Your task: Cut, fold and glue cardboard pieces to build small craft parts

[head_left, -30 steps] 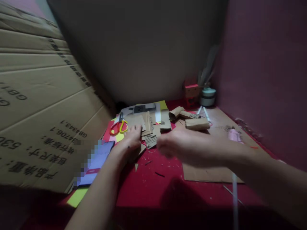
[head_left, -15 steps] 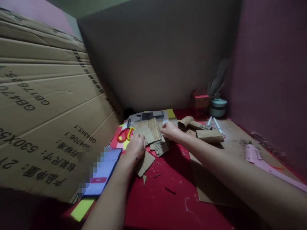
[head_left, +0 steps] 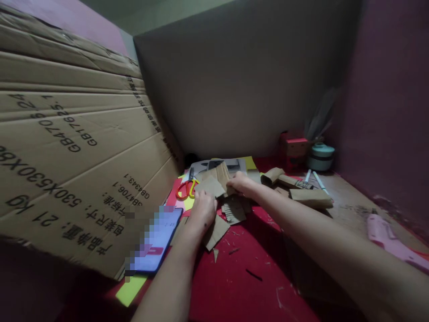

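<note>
Several cut cardboard pieces (head_left: 210,185) lie in a loose pile on the red table surface (head_left: 234,277). My left hand (head_left: 204,208) rests at the pile's near left side with its fingers curled on the cardboard; whether it grips a piece is hidden. With fingers pinched, my right hand (head_left: 239,183) holds the right edge of an upper, tilted cardboard piece (head_left: 221,173). Below it lies a torn piece with exposed ridges (head_left: 234,210). Another flat piece (head_left: 217,232) sits just right of my left wrist.
Red and yellow scissors (head_left: 186,189) lie left of the pile, beyond a phone (head_left: 161,241). A big cardboard sheet (head_left: 83,147) stands at left. Cardboard rolls (head_left: 310,198), white pens (head_left: 320,181), a teal pot (head_left: 321,157) and a pink glue gun (head_left: 385,237) are at right.
The view has shifted, so everything appears farther right. My right hand has moved slightly toward the pile's upper piece, and its fingers now close on that edge.
</note>
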Available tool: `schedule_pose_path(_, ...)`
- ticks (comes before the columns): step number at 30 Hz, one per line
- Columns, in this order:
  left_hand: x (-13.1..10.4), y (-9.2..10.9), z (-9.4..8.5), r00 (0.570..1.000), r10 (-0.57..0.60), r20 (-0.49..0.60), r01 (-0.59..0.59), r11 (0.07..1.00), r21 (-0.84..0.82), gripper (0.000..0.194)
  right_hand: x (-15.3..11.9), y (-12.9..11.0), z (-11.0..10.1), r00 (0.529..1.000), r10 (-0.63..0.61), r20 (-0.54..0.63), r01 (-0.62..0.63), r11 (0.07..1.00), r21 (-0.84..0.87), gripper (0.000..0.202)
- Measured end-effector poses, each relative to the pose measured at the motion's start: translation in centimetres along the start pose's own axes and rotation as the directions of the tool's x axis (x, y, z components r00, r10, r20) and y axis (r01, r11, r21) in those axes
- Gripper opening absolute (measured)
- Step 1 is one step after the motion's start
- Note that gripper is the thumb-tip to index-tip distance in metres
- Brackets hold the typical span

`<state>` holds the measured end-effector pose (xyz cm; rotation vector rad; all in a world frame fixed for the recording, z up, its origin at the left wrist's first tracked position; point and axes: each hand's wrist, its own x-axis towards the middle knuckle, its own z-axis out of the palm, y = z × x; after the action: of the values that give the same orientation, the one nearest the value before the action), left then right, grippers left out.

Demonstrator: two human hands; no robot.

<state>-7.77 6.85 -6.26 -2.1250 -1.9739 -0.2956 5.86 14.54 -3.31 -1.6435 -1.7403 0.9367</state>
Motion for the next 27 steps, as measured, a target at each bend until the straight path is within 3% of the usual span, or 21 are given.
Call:
schedule_pose_path(3, -0.1, 0.2, -0.3, 0.996, -0.063, -0.058, 0.059, 0.996, -0.060, 0.032, 0.1, -0.3, -1.7, 0.995, 0.001, -0.097, 0.011, 0.993, 0.119, 0.004)
schedule_pose_path(6, -0.3, 0.1, -0.5, 0.979, -0.158, -0.130, 0.136, 0.977, -0.164, 0.037, -0.8, -0.5, -4.4, 0.977, -0.053, -0.208, 0.100, 0.970, 0.223, 0.011)
schedule_pose_path(9, -0.3, 0.1, -0.4, 0.960, -0.221, -0.171, 0.154, 0.930, -0.334, 0.033, -3.3, 0.0, -6.7, 0.954, -0.118, -0.277, 0.204, 0.929, 0.308, 0.010)
schedule_pose_path(12, 0.1, 0.4, -0.5, 0.953, -0.245, -0.181, 0.109, 0.829, -0.549, 0.035, -6.4, 1.8, -7.9, 0.947, -0.167, -0.273, 0.266, 0.887, 0.378, 0.007)
schedule_pose_path(16, 0.1, 2.3, -1.8, 0.962, -0.235, -0.136, 0.031, 0.592, -0.806, 0.038, -9.7, 4.9, -8.1, 0.958, -0.228, -0.175, 0.287, 0.721, 0.631, 0.012)
schedule_pose_path(19, -0.9, 4.5, -2.8, 0.994, -0.101, -0.042, -0.002, 0.366, -0.931, 0.047, -11.3, 6.3, -7.8, 0.969, -0.232, -0.085, 0.223, 0.677, 0.701, 0.014)
schedule_pose_path(21, -1.8, 5.6, -3.1, 0.993, 0.030, 0.113, 0.112, 0.017, -0.994, 0.043, -11.7, 6.8, -7.6, 0.969, -0.245, -0.031, 0.189, 0.655, 0.731, 0.013)
schedule_pose_path(23, -2.3, 6.3, -3.2, 0.970, 0.123, 0.208, 0.230, -0.211, -0.950, 0.044, -11.9, 7.0, -7.6, 0.966, -0.257, -0.004, 0.169, 0.623, 0.764, 0.012)
schedule_pose_path(27, -2.3, 7.0, -3.0, 0.967, 0.106, 0.233, 0.257, -0.390, -0.884, 0.047, -11.9, 7.4, -7.8, 0.969, -0.245, -0.031, 0.154, 0.501, 0.852, 0.016)
